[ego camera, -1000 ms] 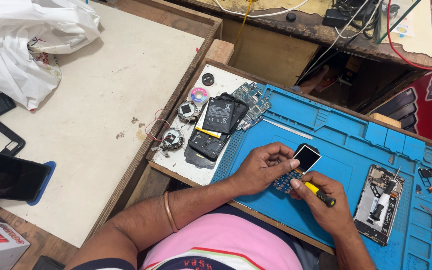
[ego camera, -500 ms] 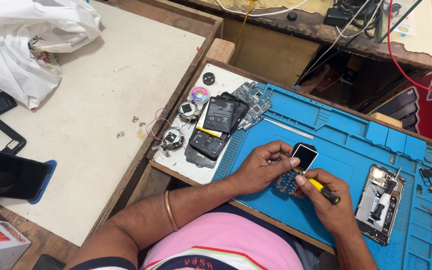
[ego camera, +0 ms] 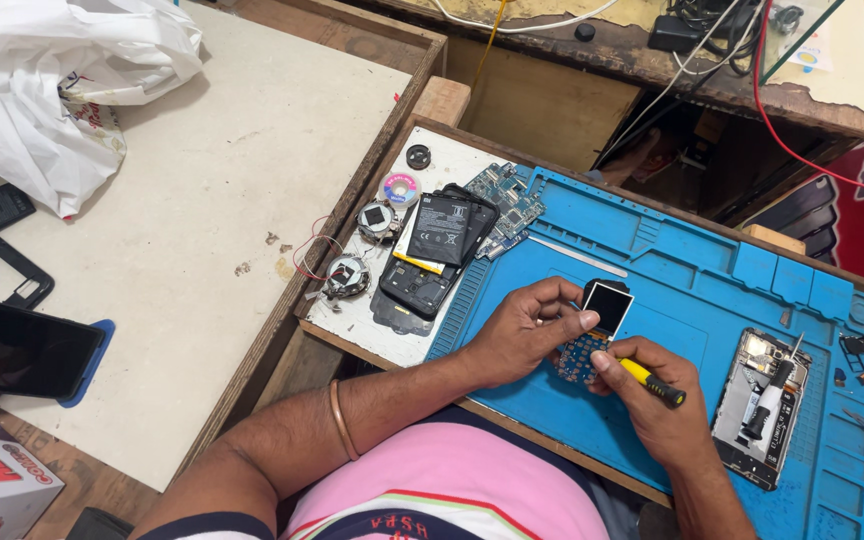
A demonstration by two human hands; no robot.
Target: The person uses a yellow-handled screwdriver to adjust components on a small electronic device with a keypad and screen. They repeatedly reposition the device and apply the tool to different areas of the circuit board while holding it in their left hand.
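My left hand [ego camera: 527, 328] grips a small phone circuit board [ego camera: 592, 330] with a little dark screen at its top and a blue keypad part below. It rests on the blue work mat [ego camera: 692, 290]. My right hand [ego camera: 652, 400] holds a yellow-handled screwdriver [ego camera: 652, 381] with a black grip, its tip down at the lower edge of the board. A thin bangle sits on my left forearm.
An opened phone body [ego camera: 760, 405] lies right on the mat. Black batteries [ego camera: 439, 232], a green circuit board [ego camera: 504, 208] and small round parts [ego camera: 348, 275] lie left of the mat. A dark phone [ego camera: 12, 345], a white plastic bag [ego camera: 47, 90] and cables [ego camera: 812, 130] surround the bench.
Both hands stay at the small board; the screwdriver has shifted slightly, and the view has barely moved.
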